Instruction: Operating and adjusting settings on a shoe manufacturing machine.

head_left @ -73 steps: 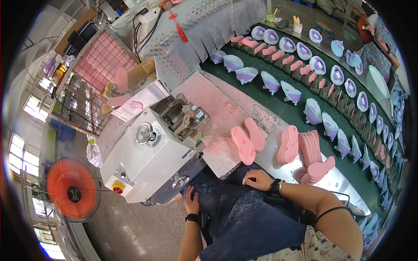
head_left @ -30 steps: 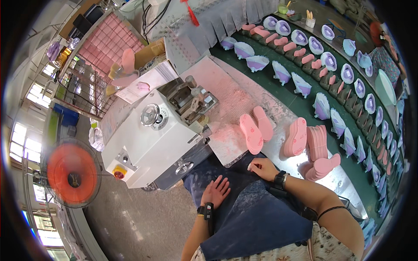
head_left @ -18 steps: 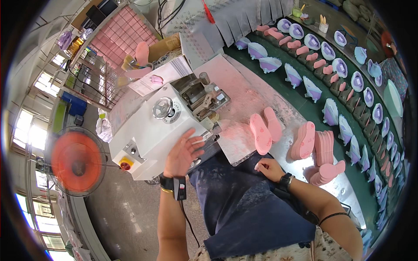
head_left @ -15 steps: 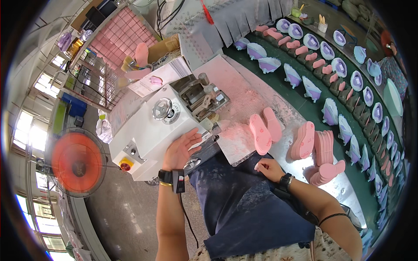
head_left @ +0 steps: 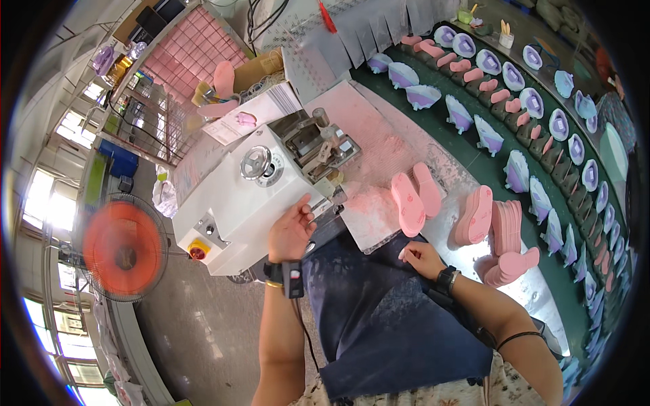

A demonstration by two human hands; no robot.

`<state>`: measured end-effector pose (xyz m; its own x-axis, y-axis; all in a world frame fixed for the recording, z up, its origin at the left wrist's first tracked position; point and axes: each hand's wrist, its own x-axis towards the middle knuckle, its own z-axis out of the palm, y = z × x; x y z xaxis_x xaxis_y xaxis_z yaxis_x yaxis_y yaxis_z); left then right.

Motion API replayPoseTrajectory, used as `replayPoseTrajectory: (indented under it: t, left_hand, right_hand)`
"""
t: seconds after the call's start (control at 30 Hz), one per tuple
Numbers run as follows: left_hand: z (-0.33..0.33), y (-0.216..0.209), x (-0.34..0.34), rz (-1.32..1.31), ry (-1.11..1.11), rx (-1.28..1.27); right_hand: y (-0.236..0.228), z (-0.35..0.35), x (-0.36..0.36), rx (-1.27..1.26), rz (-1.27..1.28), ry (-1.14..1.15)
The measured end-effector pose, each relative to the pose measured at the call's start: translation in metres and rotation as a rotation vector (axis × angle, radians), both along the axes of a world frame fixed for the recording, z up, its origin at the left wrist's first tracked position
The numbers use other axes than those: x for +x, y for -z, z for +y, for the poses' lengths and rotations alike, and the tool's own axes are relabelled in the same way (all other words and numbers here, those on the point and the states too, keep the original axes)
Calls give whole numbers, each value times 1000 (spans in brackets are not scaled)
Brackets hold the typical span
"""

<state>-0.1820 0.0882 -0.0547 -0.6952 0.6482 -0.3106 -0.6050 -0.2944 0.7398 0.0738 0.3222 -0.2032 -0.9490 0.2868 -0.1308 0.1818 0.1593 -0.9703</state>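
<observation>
A long green conveyor (head_left: 501, 159) curves along the right side, carrying rows of lilac shoe forms (head_left: 489, 134) with pink soles among them. In front of it lies a pink-dusted worktable (head_left: 379, 145), and on the table's left part stands a white machine (head_left: 233, 203) with a round metal handwheel (head_left: 257, 162) on top and a yellow and red button (head_left: 197, 250) low on its front face. An orange fan (head_left: 122, 247) stands on the floor to the left of the machine.

A dark blue apron (head_left: 379, 318) covers the person's lap below the table edge. Two pink soles (head_left: 416, 196) lie flat side by side on the table, just above the right hand, and a stack of pink soles (head_left: 504, 237) stands on edge farther right.

The left hand (head_left: 291, 230), with a black band at its wrist, is open and rests with its fingers on the machine's near right corner, gripping nothing. The right hand (head_left: 421, 258), with a black watch at its wrist, sits at the table's near edge with fingers curled loosely; it holds nothing that can be seen.
</observation>
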Motion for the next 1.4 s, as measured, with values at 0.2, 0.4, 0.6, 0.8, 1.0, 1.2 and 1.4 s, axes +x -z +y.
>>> replayPoseTrajectory:
  t: [0.2, 0.4, 0.6, 0.8, 1.0, 1.2, 1.4]
  left_hand:
    - [-5, 39, 0, -51, -51, -144]
    - [-4, 10, 8, 106, -62, -51]
    - [-3, 50, 12, 62, -177, -461]
    - [13, 25, 14, 345, -185, -765]
    - [10, 7, 12, 465, -212, -861]
    - [12, -10, 14, 529, -320, -744]
    - [10, 13, 17, 426, -314, -709]
  right_hand:
    - [-3, -1, -7, 6, 9, -15]
    - [0, 1, 2, -42, -3, -3]
    - [-2, 1, -5, -33, -7, -7]
    - [-3, 1, -2, -58, -10, -7]
    - [-1, 0, -3, -69, -26, -15]
    - [7, 0, -4, -84, 17, 13]
    - [3, -2, -4, -74, 13, 21]
